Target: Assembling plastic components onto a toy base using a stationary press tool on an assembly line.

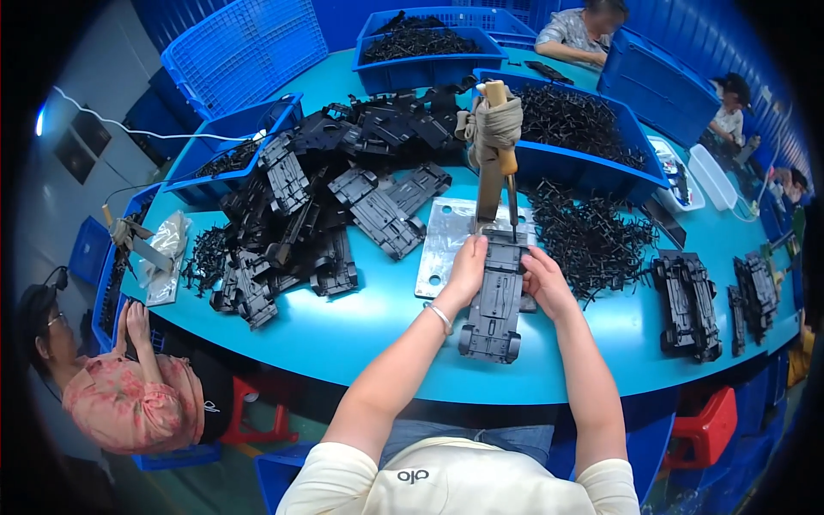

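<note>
Left hand [468, 270] and right hand [546, 281] are holding one black chassis [498, 300] between them, the left gripping its left edge near the far end, the right pinching the opposite edge with bent fingers. It is lying lengthwise away from the person, its far end sitting below an upright wooden-handled tool [508, 160] bound with beige cloth; whether the tip is touching it, I cannot tell. Underneath, a pale metal plate [436, 262] is resting on the turquoise worktop [386, 343], and the near end of the piece is reaching past that plate. More chassis are lying in a loose heap [378, 212] to the left, while small black parts are forming a pile [592, 236] to the right, in front of a blue bin [585, 173]. Farther right, a pair of chassis [687, 305] is standing apart. At the far left, a person in a floral top [129, 399] is sitting beside the worktop.
</note>
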`<state>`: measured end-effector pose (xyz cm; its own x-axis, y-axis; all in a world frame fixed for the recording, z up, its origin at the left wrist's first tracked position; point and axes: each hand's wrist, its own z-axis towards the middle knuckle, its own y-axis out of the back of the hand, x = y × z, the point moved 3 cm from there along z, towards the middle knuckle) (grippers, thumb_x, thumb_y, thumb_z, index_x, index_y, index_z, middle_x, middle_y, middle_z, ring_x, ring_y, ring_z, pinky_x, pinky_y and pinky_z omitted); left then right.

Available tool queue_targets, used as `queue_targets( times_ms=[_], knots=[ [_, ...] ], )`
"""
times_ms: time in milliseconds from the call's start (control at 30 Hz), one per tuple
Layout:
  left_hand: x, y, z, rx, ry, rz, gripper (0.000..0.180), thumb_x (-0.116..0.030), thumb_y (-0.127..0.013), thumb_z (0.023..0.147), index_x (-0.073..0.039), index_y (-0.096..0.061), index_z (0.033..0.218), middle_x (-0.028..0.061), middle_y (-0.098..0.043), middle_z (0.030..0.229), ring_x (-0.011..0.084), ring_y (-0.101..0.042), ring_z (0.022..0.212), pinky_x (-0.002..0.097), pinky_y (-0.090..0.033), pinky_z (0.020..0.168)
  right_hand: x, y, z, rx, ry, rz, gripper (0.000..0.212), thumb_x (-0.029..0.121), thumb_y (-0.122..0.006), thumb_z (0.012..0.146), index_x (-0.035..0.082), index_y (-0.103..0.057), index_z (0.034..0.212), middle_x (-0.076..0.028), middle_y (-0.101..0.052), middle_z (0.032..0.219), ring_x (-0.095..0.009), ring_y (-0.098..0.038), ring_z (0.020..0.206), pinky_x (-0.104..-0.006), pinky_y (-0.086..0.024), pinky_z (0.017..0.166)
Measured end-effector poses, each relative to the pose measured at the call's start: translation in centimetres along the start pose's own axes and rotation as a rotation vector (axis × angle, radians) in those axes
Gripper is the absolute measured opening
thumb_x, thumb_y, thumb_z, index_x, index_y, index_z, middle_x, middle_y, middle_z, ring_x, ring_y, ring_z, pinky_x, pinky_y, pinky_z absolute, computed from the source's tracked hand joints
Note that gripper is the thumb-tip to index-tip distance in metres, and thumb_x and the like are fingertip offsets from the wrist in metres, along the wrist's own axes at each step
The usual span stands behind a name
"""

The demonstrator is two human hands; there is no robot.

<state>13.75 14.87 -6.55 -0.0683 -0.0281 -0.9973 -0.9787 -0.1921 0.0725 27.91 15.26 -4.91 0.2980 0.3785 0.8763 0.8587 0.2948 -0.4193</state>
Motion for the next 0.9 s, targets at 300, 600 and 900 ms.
queue_targets(
  times_ms=[300, 600, 900],
  knots=[
    [0.1, 0.2, 0.0, -0.067, -0.031, 0.009, 0.032, -0.027, -0.031, 0.083, 0.003, -0.044, 0.082, 0.0197, -0.050, 0.077, 0.0295, -0.049, 0.073, 0.0327, -0.037, 0.065, 0.1, -0.5, -0.1, 0.078, 0.010, -0.017, 0.032, 0.014, -0.046, 0.077, 0.003, -0.037, 0.106, -0.005, -0.051, 0.088, -0.011, -0.050, 0.072, -0.0237, -0.040, 0.061],
    [-0.2, 0.6, -0.1, -0.037, 0.002, -0.030, 0.032, -0.026, -0.032, 0.084, 0.003, -0.045, 0.084, 0.0115, -0.050, 0.076, 0.0180, -0.046, 0.071, 0.0263, -0.036, 0.067, 0.0, -0.6, -0.1, 0.086, 0.029, -0.025, 0.032, 0.015, -0.048, 0.077, 0.003, -0.038, 0.105, -0.004, -0.052, 0.087, -0.011, -0.050, 0.072, -0.0230, -0.040, 0.063],
    [-0.8, 0.3, -0.4, -0.006, 0.070, -0.038, 0.033, -0.026, -0.032, 0.084, 0.003, -0.046, 0.090, 0.0067, -0.050, 0.080, 0.0117, -0.044, 0.074, 0.0226, -0.035, 0.069, 0.2, -0.4, -0.2, 0.059, 0.019, -0.031, 0.033, 0.018, -0.048, 0.077, 0.004, -0.039, 0.105, -0.004, -0.052, 0.087, -0.011, -0.050, 0.072, -0.0234, -0.039, 0.064]
  ],
)
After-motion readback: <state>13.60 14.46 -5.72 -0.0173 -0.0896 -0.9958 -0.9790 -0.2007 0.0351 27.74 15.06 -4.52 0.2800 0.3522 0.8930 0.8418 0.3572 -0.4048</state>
